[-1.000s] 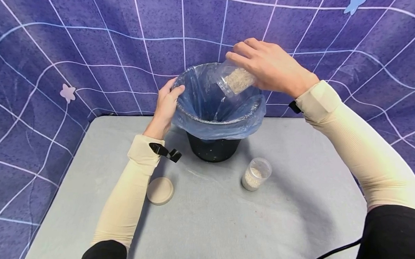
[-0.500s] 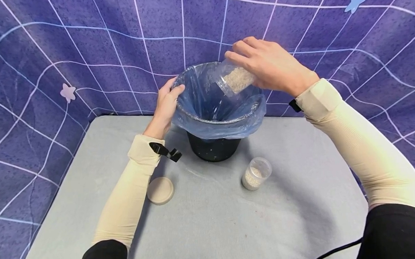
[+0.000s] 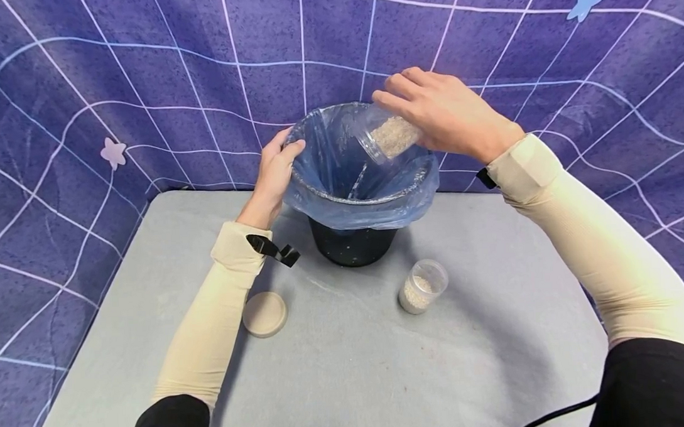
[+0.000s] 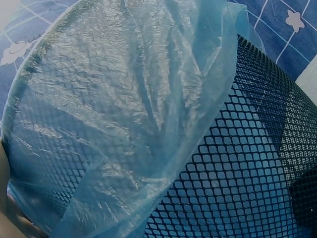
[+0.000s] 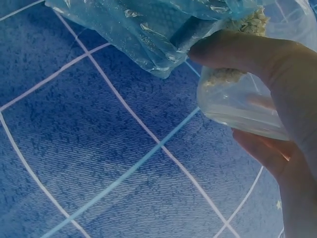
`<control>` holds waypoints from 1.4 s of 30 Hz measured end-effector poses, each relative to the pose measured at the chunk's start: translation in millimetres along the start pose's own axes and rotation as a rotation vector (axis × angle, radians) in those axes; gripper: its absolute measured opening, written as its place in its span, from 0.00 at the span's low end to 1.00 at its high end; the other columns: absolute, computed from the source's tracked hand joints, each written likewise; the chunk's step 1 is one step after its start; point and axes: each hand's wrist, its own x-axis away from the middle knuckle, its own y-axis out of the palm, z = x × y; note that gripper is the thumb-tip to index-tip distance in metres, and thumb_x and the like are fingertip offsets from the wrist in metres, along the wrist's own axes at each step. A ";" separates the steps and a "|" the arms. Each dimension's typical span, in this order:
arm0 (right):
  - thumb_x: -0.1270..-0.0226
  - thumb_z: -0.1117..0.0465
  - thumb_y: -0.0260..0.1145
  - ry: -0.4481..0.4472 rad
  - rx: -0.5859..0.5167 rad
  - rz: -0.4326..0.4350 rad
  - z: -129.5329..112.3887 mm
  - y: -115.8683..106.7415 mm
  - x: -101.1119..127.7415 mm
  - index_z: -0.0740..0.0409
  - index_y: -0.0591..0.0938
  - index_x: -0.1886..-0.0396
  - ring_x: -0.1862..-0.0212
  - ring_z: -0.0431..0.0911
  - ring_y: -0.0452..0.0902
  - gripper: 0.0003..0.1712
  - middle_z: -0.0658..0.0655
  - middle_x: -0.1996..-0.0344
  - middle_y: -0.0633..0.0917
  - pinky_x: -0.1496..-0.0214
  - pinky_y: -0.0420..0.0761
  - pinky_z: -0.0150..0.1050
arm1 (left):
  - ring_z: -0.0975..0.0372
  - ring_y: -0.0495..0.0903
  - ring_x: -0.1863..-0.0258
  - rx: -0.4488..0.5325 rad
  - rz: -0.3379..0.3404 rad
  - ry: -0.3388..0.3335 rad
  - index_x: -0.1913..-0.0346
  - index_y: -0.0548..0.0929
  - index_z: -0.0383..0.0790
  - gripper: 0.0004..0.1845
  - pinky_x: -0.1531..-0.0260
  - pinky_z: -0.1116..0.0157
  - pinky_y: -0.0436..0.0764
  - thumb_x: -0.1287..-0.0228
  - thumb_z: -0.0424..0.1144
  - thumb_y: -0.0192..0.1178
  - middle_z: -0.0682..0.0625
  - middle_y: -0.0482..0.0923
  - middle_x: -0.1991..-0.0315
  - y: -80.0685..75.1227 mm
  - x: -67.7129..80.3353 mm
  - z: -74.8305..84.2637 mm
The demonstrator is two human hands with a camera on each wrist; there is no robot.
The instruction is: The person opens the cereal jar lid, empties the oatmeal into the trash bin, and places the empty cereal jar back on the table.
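Note:
A black mesh wastebasket (image 3: 354, 241), lined with a blue plastic bag (image 3: 348, 214), stands upright at the back of the table. My left hand (image 3: 274, 172) grips its rim on the left side, thumb over the bag's edge. Above the basket's right part, my right hand (image 3: 437, 109) holds a clear plastic jar (image 3: 376, 146) tipped mouth-down to the left. Pale grains, perhaps rice or oats, lie inside it, and a thin whitish streak (image 3: 358, 180) shows below its mouth inside the bag. In the right wrist view, fingers and thumb wrap the jar (image 5: 237, 106).
A second clear jar (image 3: 422, 286), partly filled with pale grains, stands upright in front of the basket. A round beige lid (image 3: 264, 314) lies beside the left forearm. Behind the table (image 3: 336, 364) hangs a purple gridded cloth (image 3: 201, 74). A black cable (image 3: 555, 413) runs at lower right.
The whitish streak under the jar's mouth has grown longer and plainer. The right hand and jar have dipped very slightly. My left hand keeps its place on the rim.

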 end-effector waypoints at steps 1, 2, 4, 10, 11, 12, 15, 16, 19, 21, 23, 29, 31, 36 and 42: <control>0.57 0.79 0.79 0.001 0.003 0.003 0.1 -0.4 0.0 0.63 0.74 0.29 0.42 0.66 0.74 0.50 0.67 0.41 0.78 0.44 0.82 0.63 | 0.54 0.77 0.35 -0.003 -0.001 -0.001 0.23 0.73 0.31 0.26 0.32 0.65 0.74 0.20 0.35 0.53 0.37 0.76 0.28 -0.1 0.1 0.1; 0.57 0.79 0.79 0.002 0.003 0.004 0.3 -1.0 -0.3 0.63 0.74 0.29 0.42 0.66 0.74 0.50 0.67 0.41 0.78 0.43 0.82 0.63 | 0.54 0.76 0.34 -0.010 -0.001 -0.004 0.23 0.73 0.32 0.27 0.31 0.65 0.73 0.20 0.35 0.53 0.37 0.76 0.28 -0.3 0.4 0.3; 0.57 0.80 0.79 0.002 0.002 0.010 0.5 -1.7 -0.8 0.63 0.74 0.29 0.42 0.66 0.74 0.49 0.67 0.42 0.78 0.44 0.82 0.63 | 0.54 0.75 0.32 -0.015 -0.001 -0.007 0.23 0.72 0.32 0.27 0.30 0.65 0.72 0.20 0.35 0.54 0.38 0.75 0.27 -0.4 0.5 0.5; 0.56 0.81 0.76 -0.009 -0.004 0.011 -0.2 -0.1 -2.1 0.63 0.75 0.30 0.42 0.66 0.75 0.48 0.67 0.43 0.78 0.45 0.83 0.63 | 0.54 0.75 0.31 -0.012 0.003 -0.002 0.23 0.72 0.31 0.27 0.30 0.65 0.72 0.20 0.35 0.54 0.38 0.75 0.27 -0.4 -0.2 0.1; 0.56 0.81 0.77 -0.007 -0.004 0.010 0.0 0.3 -2.0 0.63 0.75 0.30 0.42 0.66 0.75 0.48 0.67 0.42 0.78 0.44 0.83 0.63 | 0.53 0.75 0.32 -0.008 0.002 -0.005 0.23 0.73 0.32 0.27 0.30 0.64 0.73 0.20 0.35 0.54 0.37 0.76 0.27 -0.2 0.0 0.2; 0.57 0.81 0.77 -0.005 -0.004 0.014 0.0 0.3 -1.7 0.63 0.75 0.30 0.42 0.66 0.74 0.48 0.67 0.43 0.78 0.44 0.82 0.63 | 0.53 0.76 0.33 -0.005 0.000 -0.004 0.23 0.73 0.32 0.27 0.31 0.64 0.73 0.20 0.35 0.54 0.37 0.76 0.28 0.0 0.2 0.0; 0.57 0.80 0.78 -0.005 0.005 0.019 0.7 -0.4 -1.3 0.63 0.75 0.30 0.42 0.66 0.75 0.48 0.67 0.42 0.79 0.42 0.82 0.63 | 0.53 0.76 0.34 -0.007 -0.005 -0.007 0.23 0.73 0.32 0.27 0.31 0.64 0.74 0.20 0.36 0.54 0.37 0.76 0.28 0.6 0.7 0.1; 0.56 0.81 0.77 -0.009 0.008 0.020 0.9 -0.6 -1.3 0.63 0.75 0.30 0.42 0.66 0.75 0.48 0.67 0.42 0.79 0.41 0.82 0.63 | 0.54 0.77 0.34 -0.007 -0.005 -0.008 0.23 0.73 0.32 0.27 0.32 0.64 0.74 0.20 0.36 0.54 0.37 0.76 0.28 0.6 0.6 0.0; 0.55 0.81 0.77 -0.028 0.020 0.017 0.9 -1.0 -1.9 0.63 0.76 0.30 0.41 0.67 0.75 0.47 0.68 0.42 0.79 0.39 0.81 0.62 | 0.54 0.77 0.36 -0.003 -0.001 -0.012 0.23 0.73 0.33 0.27 0.33 0.64 0.75 0.20 0.36 0.53 0.37 0.76 0.28 0.4 0.5 0.3; 0.53 0.81 0.76 -0.036 0.025 0.018 0.9 -0.6 -2.6 0.63 0.76 0.30 0.40 0.67 0.75 0.46 0.68 0.42 0.79 0.36 0.79 0.61 | 0.54 0.78 0.36 0.008 -0.001 -0.012 0.23 0.73 0.33 0.27 0.33 0.64 0.76 0.20 0.36 0.53 0.37 0.77 0.29 0.3 0.4 0.6; 0.53 0.81 0.75 -0.040 0.029 0.018 0.9 -0.4 -3.0 0.63 0.76 0.29 0.40 0.67 0.75 0.46 0.68 0.42 0.79 0.33 0.78 0.60 | 0.55 0.77 0.34 -0.003 0.000 -0.014 0.23 0.73 0.33 0.27 0.32 0.65 0.74 0.20 0.36 0.53 0.38 0.76 0.28 0.0 0.3 1.2; 0.55 0.81 0.75 -0.043 0.038 0.016 1.5 -0.8 -4.9 0.63 0.76 0.29 0.40 0.66 0.74 0.47 0.68 0.43 0.79 0.32 0.76 0.59 | 0.55 0.77 0.34 -0.002 0.006 -0.019 0.22 0.72 0.32 0.27 0.32 0.65 0.74 0.20 0.36 0.53 0.37 0.76 0.28 -1.0 -0.1 1.9; 0.54 0.81 0.74 -0.041 0.037 0.020 1.8 -1.0 -5.0 0.63 0.76 0.30 0.40 0.66 0.75 0.46 0.68 0.43 0.79 0.32 0.77 0.59 | 0.54 0.77 0.35 -0.002 0.007 -0.020 0.23 0.72 0.32 0.27 0.32 0.65 0.75 0.20 0.36 0.53 0.37 0.76 0.28 -1.3 -0.2 2.2; 0.54 0.81 0.73 -0.042 0.034 0.021 1.8 -1.2 -4.6 0.63 0.76 0.30 0.40 0.67 0.75 0.45 0.68 0.43 0.79 0.33 0.77 0.60 | 0.54 0.76 0.33 -0.006 0.009 -0.012 0.23 0.72 0.31 0.27 0.31 0.65 0.74 0.20 0.35 0.53 0.37 0.76 0.27 -1.8 0.1 3.1; 0.53 0.81 0.73 -0.036 0.035 0.024 2.0 1.4 -1.6 0.63 0.76 0.30 0.40 0.67 0.75 0.45 0.69 0.42 0.80 0.34 0.78 0.60 | 0.55 0.79 0.39 0.000 0.001 -0.021 0.23 0.73 0.33 0.27 0.34 0.64 0.77 0.20 0.36 0.54 0.36 0.77 0.29 -1.0 0.6 2.1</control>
